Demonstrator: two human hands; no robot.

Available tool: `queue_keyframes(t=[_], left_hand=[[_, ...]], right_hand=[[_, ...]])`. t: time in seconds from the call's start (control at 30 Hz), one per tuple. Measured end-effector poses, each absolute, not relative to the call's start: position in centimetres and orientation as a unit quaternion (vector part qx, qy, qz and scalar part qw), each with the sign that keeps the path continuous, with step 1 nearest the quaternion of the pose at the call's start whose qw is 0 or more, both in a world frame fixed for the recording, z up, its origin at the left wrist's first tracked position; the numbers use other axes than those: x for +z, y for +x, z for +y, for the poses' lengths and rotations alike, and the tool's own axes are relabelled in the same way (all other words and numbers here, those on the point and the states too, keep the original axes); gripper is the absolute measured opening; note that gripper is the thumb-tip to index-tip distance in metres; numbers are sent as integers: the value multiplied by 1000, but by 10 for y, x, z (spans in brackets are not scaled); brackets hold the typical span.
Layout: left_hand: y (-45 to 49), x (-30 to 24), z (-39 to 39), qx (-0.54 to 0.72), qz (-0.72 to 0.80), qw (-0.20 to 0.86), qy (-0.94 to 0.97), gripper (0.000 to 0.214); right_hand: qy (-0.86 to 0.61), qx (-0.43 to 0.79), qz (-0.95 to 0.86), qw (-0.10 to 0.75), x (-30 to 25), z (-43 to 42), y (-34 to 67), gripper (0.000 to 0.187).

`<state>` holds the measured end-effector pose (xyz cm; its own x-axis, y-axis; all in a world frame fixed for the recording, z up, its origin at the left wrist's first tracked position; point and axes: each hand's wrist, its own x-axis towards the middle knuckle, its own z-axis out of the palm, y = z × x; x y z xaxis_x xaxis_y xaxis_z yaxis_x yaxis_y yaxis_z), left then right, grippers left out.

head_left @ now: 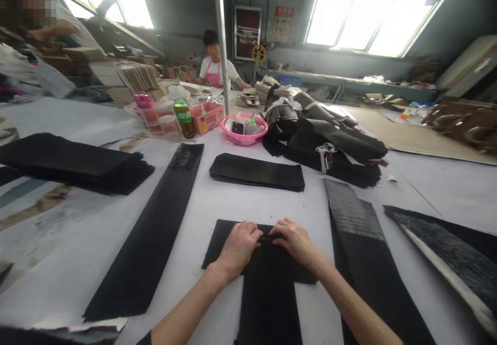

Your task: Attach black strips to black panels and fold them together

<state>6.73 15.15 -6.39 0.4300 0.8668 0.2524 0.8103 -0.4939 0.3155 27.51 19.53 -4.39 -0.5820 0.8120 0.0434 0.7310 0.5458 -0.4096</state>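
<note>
Both hands work at one edge of a long black strip [267, 303], which runs from them toward my body. My left hand [241, 244] pinches that edge with thumb and fingers. Just to its right, my right hand [293, 239] pinches the same edge, with a small gap between the hands. Beneath them a wider black panel [219, 246] lies crosswise on the white table [194, 262]. Left of my hands lies another long black strip [155, 236] with a shiny patch at its far end. On the right, more black strips [368, 262] overlap, with a greyish band near their far ends.
Beyond my hands sits a stack of black pieces [256, 171]; a larger stack [70, 158] lies left. Farther back stand a pink basin [244, 132], a green-labelled bottle [184, 119] and a heap of dark material [330, 138]. A metal pole [223, 49] rises mid-table. A co-worker [217, 70] sits opposite.
</note>
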Motion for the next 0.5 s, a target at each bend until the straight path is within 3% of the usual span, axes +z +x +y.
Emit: queue_keyframes(t=[0.23, 0.5], left_hand=[[67, -73, 148, 202, 473, 31, 857, 23], [67, -81, 148, 195, 432, -13, 881, 22]], right_hand=[[-402, 131, -898, 125, -53, 194, 278, 4], [-348, 66, -928, 120, -59, 184, 283, 17]])
